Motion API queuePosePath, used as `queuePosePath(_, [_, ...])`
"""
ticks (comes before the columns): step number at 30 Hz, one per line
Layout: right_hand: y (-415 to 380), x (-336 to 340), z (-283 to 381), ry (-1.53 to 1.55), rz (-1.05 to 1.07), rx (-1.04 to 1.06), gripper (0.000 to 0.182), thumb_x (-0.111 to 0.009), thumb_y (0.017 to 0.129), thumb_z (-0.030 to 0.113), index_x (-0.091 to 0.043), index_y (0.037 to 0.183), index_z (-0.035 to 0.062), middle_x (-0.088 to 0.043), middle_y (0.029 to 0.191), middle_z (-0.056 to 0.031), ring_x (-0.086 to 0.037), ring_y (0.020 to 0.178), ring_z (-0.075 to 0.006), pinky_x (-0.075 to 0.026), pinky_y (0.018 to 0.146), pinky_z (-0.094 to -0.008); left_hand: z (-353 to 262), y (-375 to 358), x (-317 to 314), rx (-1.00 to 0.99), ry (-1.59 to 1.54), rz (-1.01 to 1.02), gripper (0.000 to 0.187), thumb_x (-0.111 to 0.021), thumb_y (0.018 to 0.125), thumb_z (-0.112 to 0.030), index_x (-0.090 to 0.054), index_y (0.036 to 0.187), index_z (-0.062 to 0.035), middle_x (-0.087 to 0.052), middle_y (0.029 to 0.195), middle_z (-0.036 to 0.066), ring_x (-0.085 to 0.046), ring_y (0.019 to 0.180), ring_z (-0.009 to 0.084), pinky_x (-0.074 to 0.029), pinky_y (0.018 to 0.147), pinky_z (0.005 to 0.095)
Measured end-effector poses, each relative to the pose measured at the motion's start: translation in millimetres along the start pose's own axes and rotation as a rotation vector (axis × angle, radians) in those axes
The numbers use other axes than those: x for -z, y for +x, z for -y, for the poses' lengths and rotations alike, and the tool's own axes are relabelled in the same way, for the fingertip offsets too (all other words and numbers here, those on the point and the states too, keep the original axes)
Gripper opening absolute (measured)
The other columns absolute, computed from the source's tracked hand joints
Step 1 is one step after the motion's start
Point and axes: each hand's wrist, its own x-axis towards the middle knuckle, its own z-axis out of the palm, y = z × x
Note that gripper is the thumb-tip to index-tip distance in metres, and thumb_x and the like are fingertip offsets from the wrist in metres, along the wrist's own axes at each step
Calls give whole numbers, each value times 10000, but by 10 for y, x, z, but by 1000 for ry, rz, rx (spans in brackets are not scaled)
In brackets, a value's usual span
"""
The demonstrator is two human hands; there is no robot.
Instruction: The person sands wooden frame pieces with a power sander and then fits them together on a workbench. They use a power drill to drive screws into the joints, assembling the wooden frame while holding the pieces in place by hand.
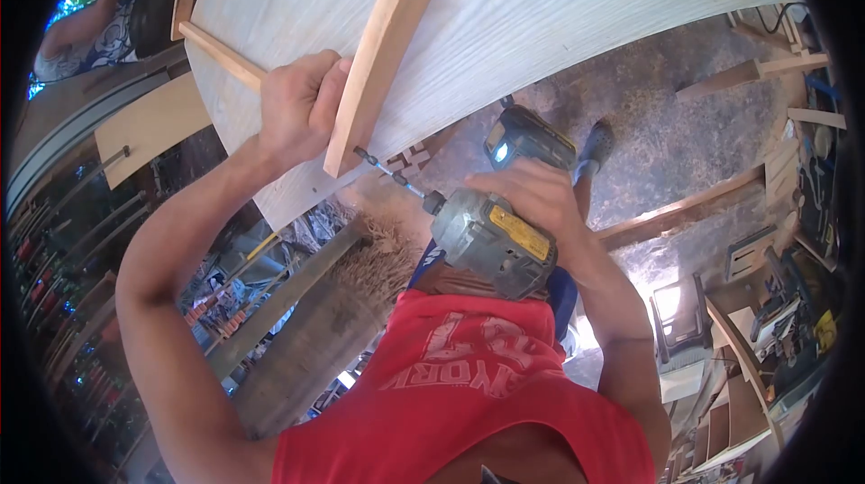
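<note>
- Red sleeveless shirt on you, with white lettering across it, fills the lower middle of the view.
- Just past your waist is the cordless drill, its long bit aimed up and to the left.
- Your right grip is clamped on the drill's handle; a bluish light glows at the battery end.
- Ahead of the bit is the near end of a wooden strip. You have the tip right at its edge, though contact cannot be told.
- Your left grip has its fingers curled against the strip's left side; you cannot tell from here exactly what they close on.
- Beneath both lies a pale panel, with a narrower strip running across it toward your left grip.
- Farther off to your right, timber lies on the stained floor.
- At upper left, beyond the panel, is another person.
</note>
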Motion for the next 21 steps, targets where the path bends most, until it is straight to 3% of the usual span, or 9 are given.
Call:
queuePosePath(7, [2,-44,-39,64,-29,21,499,-764,725,212,-703,1197,61,-736,951,-85,-674,790,-266,-526,708,-374,-40,0,19,27,-43,28,364,-517,1046,-241,-639,792,-10,-582,655,197,-574,563,354,-449,543,416])
queuePosePath(13, [22,-22,-47,-79,-30,71,495,-755,723,218,-708,1197,82,-735,951,-59,-649,760,-245,-506,674,-359,58,-15,13,-6,-28,22,350,-503,1050,-240,-694,864,-13,-602,667,190,-593,569,337,-467,555,410])
queuePosePath(21, [12,-14,37,-186,3,41,495,-749,725,202,-709,1203,80,-741,958,-60,-651,760,-252,-505,692,-365,103,-35,-10,4,-46,-8,359,-505,1051,-254,-680,852,-12,-599,655,187,-587,559,322,-468,558,407])
